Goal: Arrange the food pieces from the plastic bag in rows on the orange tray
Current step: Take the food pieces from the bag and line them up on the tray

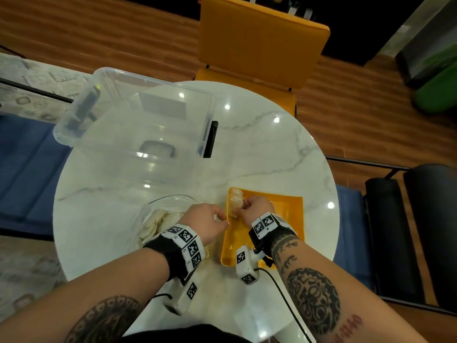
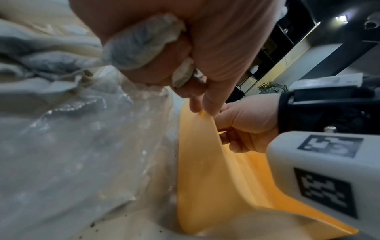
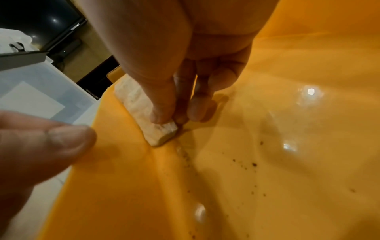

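Both hands busy: right hand point(image 3: 174, 91) pinches food piece point(image 3: 162, 134) on orange tray point(image 3: 267, 146); left hand point(image 2: 185, 53) clutches pieces; no legible writing.

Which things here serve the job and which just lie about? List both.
Job: orange plastic tray; pale rectangular food pieces in a row along its edge; clear plastic bag of pieces; right hand placing one; left hand holding pieces.

Idle: clear plastic storage box; orange chair.

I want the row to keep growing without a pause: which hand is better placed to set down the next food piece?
Left. The left hand already grips food pieces at the orange tray rim, beside the plastic bag. The right hand is busy seating a piece in the row.
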Tool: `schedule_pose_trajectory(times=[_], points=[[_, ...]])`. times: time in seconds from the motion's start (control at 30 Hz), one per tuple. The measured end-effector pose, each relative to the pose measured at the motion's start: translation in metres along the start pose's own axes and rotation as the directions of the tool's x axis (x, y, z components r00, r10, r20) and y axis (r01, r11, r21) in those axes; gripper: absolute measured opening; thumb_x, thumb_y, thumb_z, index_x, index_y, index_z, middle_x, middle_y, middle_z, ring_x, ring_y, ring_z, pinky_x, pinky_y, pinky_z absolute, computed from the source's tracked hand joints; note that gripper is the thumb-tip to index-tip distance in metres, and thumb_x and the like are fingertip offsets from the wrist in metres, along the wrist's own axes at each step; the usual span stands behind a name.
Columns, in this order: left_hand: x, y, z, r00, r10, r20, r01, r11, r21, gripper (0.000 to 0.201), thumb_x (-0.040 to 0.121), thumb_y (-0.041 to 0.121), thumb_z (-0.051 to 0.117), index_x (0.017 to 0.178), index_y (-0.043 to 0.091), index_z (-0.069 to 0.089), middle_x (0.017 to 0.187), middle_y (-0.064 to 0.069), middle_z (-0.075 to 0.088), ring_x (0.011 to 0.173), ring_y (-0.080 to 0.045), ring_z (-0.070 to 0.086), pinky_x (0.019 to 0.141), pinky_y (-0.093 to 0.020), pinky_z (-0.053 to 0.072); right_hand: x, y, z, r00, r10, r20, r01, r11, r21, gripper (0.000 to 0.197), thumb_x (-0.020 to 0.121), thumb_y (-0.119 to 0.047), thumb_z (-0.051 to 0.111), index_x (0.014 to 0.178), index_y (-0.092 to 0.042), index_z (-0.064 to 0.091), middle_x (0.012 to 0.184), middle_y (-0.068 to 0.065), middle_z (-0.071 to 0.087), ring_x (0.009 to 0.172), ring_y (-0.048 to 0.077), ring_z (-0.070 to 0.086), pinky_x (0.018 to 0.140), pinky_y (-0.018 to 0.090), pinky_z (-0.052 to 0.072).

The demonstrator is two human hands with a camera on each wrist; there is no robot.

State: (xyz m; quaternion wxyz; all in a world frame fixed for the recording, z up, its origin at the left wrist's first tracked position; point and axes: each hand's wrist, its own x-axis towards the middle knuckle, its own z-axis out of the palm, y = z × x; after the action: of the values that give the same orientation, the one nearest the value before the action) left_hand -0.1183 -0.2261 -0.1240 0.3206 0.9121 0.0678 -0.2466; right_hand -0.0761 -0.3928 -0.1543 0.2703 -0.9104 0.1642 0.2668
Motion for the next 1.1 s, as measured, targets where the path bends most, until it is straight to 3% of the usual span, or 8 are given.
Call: schedule_pose_trajectory(times=[0.2,0.33,0.53,0.6,0.73,0.9,1.0,1.1], points=[[-0.004,-0.001,0.001,1.0,0.004,0.001,-0.004,1.0,0.012,0.021,0.079,0.048,0.068,0.095,0.035,0.072,0.098,0.007,0.068,0.089,-0.012,0.061,0.077,-0.027,0.052,0.001,-0.001,0.002,0.999,0.039,-0.027,-0.036,0.995,0.094,0.026,0.084,-0.039,0.072,0.105,-0.023,0.072,0.098,0.0,0.073,0.083,0.018,0.065,0.064,0.024,0.046],[-0.004,-0.001,0.002,1.0,0.026,0.006,-0.026,0.999,0.024,0.019,0.079,0.049,0.067,0.093,0.036,0.071,0.099,0.007,0.068,0.088,-0.012,0.061,0.075,-0.026,0.051,0.001,-0.004,0.002,0.999,0.033,-0.016,-0.031,0.991,0.13,0.022,0.091,-0.034,0.066,0.107,-0.021,0.073,0.098,0.004,0.074,0.089,0.023,0.069,0.076,0.03,0.054],[-0.009,0.007,-0.013,1.0,0.014,-0.018,-0.016,0.992,-0.128,0.024,0.088,0.05,0.059,0.097,0.029,0.069,0.086,0.008,0.064,0.08,-0.014,0.062,0.069,-0.028,0.049,-0.019,0.003,-0.016,0.997,-0.01,-0.081,0.023,0.986,0.163,0.014,0.095,-0.031,0.059,0.094,-0.023,0.071,0.093,0.0,0.074,0.082,0.019,0.069,0.072,0.032,0.056],[-0.01,0.014,-0.023,0.999,-0.033,0.007,0.033,0.917,-0.397,0.024,0.093,0.042,0.052,0.094,0.023,0.067,0.075,0.005,0.063,0.065,-0.017,0.055,0.055,-0.026,0.041,-0.034,0.001,-0.023,0.992,-0.095,-0.086,0.111,0.972,0.208,0.016,0.095,-0.034,0.058,0.09,-0.024,0.07,0.091,-0.001,0.074,0.082,0.019,0.07,0.075,0.035,0.058],[-0.012,0.029,-0.041,0.999,-0.031,0.04,0.05,0.661,-0.749,0.02,0.096,0.016,0.042,0.095,0.013,0.062,0.08,-0.005,0.062,0.053,-0.015,0.042,0.044,-0.022,0.027,-0.083,-0.014,-0.038,0.962,-0.273,0.015,0.245,0.884,0.397,0.026,0.097,-0.041,0.058,0.093,-0.018,0.07,0.092,0.001,0.075,0.086,0.019,0.07,0.065,0.022,0.051],[-0.029,0.054,-0.045,0.993,0.116,-0.015,-0.078,0.568,-0.819,0.028,0.106,0.021,0.038,0.113,0.008,0.061,0.107,-0.003,0.073,0.05,-0.003,0.054,0.035,-0.013,0.03,-0.109,-0.026,-0.04,0.967,-0.25,0.039,0.174,0.768,0.617,0.026,0.092,-0.046,0.063,0.095,-0.021,0.068,0.086,-0.008,0.072,0.071,0.007,0.067,0.059,0.025,0.049],[-0.033,0.062,-0.039,0.985,0.171,-0.012,-0.1,0.52,-0.848,0.033,0.107,0.021,0.035,0.121,0.006,0.06,0.117,-0.005,0.07,0.068,0.003,0.064,0.045,-0.008,0.041,-0.111,-0.028,-0.04,0.967,-0.255,-0.019,0.199,0.703,0.683,0.018,0.092,-0.036,0.068,0.092,-0.018,0.069,0.079,-0.008,0.069,0.067,0.007,0.063,0.055,0.025,0.045],[-0.034,0.061,-0.036,0.984,0.177,-0.002,-0.092,0.502,-0.86,0.03,0.106,0.023,0.039,0.117,0.009,0.063,0.099,-0.002,0.072,0.061,-0.005,0.063,0.045,-0.013,0.042,-0.11,-0.025,-0.043,0.972,-0.232,-0.04,0.191,0.675,0.713,0.013,0.093,-0.029,0.067,0.087,-0.017,0.065,0.079,-0.001,0.071,0.067,0.012,0.064,0.054,0.026,0.044]])
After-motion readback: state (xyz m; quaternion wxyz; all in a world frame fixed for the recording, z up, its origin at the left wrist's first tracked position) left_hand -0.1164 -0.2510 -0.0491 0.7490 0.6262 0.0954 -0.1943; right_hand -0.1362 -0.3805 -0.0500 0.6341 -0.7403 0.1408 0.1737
